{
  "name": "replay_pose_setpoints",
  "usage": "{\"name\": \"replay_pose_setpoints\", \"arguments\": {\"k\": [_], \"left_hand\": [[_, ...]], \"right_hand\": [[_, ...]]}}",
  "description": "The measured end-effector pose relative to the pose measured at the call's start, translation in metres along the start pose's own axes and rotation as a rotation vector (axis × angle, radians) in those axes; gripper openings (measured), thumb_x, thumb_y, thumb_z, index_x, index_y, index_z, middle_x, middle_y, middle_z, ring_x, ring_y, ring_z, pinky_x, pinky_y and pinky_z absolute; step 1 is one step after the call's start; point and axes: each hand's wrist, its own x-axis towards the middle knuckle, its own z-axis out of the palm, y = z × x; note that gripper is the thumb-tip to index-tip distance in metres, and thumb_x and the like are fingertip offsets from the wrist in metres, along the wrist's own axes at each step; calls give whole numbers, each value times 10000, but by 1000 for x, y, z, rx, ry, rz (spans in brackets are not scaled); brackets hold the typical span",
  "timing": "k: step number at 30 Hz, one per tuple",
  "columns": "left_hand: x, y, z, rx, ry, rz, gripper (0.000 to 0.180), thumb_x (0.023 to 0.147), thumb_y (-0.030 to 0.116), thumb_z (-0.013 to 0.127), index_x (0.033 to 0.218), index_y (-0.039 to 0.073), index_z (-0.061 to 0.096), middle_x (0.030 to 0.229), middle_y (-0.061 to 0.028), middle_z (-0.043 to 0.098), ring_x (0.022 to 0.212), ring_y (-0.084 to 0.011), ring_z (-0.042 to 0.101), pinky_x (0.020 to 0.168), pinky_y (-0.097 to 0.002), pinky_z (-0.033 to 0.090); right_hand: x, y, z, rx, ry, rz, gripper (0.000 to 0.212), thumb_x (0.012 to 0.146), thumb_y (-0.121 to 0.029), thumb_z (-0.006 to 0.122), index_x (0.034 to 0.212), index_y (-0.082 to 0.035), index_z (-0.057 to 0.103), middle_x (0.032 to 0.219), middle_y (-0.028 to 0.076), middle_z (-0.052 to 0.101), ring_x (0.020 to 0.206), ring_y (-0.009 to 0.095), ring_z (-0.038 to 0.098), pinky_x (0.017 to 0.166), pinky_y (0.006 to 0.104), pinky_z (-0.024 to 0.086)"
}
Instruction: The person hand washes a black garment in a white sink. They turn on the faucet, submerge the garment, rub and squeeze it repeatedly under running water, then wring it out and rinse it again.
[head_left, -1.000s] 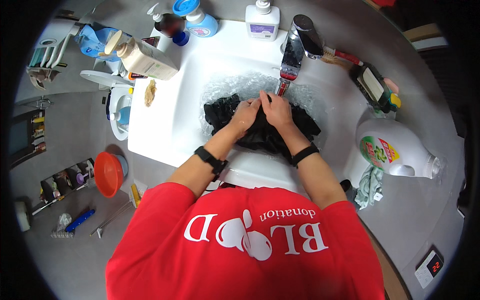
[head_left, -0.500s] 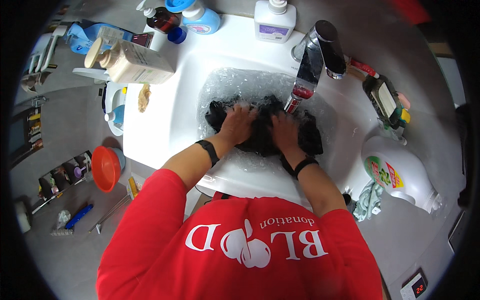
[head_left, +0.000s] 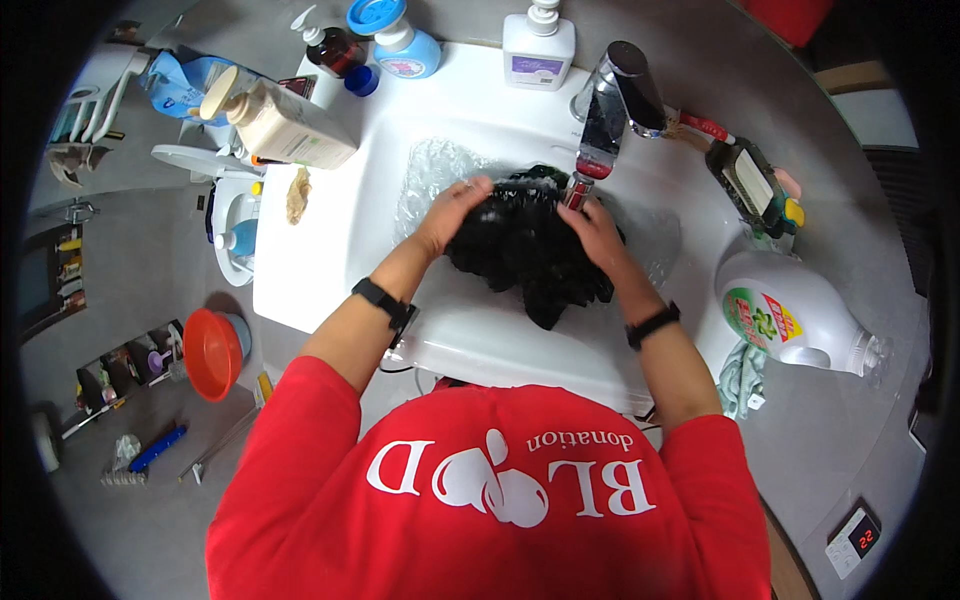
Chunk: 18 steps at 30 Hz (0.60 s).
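A dripping black garment is bunched up over the white washbasin, wet and shiny, its lower end hanging toward me. On its upper left side, my left hand is closed on the fabric. Gripping the opposite side is my right hand, just beneath the tap spout. The fingertips of both hands are partly hidden by the cloth. Bubbly water shows in the basin left of the garment. The chrome tap reaches over the basin close to my right hand.
Pump bottles, one cream and one white, stand along the basin's rim. A soap dish with a brush and a large white detergent jug lie on the right. An orange basin is at lower left.
Both hands have lifted the black garment out of the water and gathered it together. Earlier it lay spread out in the water under my hands. My forearms have moved apart.
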Motion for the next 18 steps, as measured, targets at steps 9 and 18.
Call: {"name": "replay_pose_setpoints", "arguments": {"k": [9, 18], "left_hand": [[-53, -62, 29, 1593, -37, 466, 512, 897, 367, 616, 1377, 222, 508, 1504, -197, 251, 1313, -481, 291, 1027, -638, 292], [23, -40, 36, 1539, 21, 283, 480, 858, 234, 549, 1301, 55, 500, 1104, -238, 599, 1000, -410, 615, 845, -469, 505]], "right_hand": [[-75, 18, 27, -957, -187, -416, 413, 824, -424, 686, 1082, -102, 659, 1544, 160, 293, 1433, 442, 177, 1035, 718, 238], [7, 42, 46, -992, -199, -64, 408, 843, -494, 648, 966, -105, 654, 915, 129, 654, 748, 349, 644, 687, 476, 506]]}}
